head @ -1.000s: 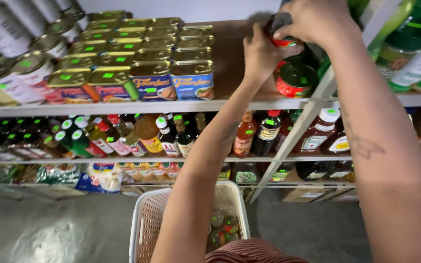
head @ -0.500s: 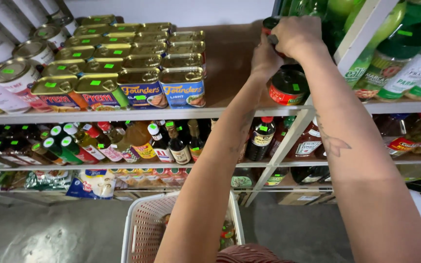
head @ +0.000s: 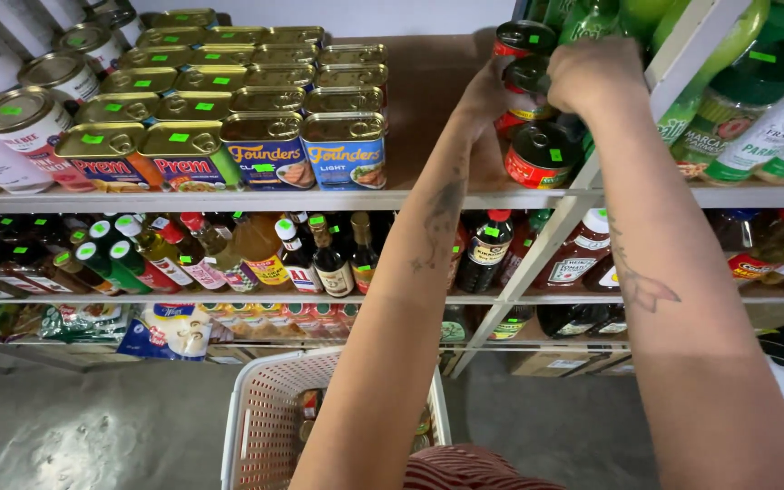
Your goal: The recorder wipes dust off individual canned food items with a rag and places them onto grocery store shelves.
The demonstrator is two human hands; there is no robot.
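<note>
Both my arms reach up to the top shelf [head: 428, 195], where small round red cans with dark lids are stacked at its right end. My left hand [head: 487, 91] presses against the left side of the middle red can [head: 524, 80]. My right hand [head: 596, 74] is closed over that can's right side. Another red can [head: 523, 38] sits on top of it, and a third red can [head: 542, 156] lies tilted below at the shelf edge. My right hand hides whatever is behind the stack.
Rows of rectangular gold-lidded tins [head: 265, 100] fill the shelf's middle, and round white cans [head: 20, 127] stand at the left. Sauce bottles [head: 319, 254] line the shelf below. Green-capped jars [head: 755, 118] stand right of a white slanted brace [head: 537, 263]. A white plastic basket [head: 260, 426] sits below me.
My hands have stayed on the red cans while the view has shifted slightly. A can now shows on top of the one between my hands.
</note>
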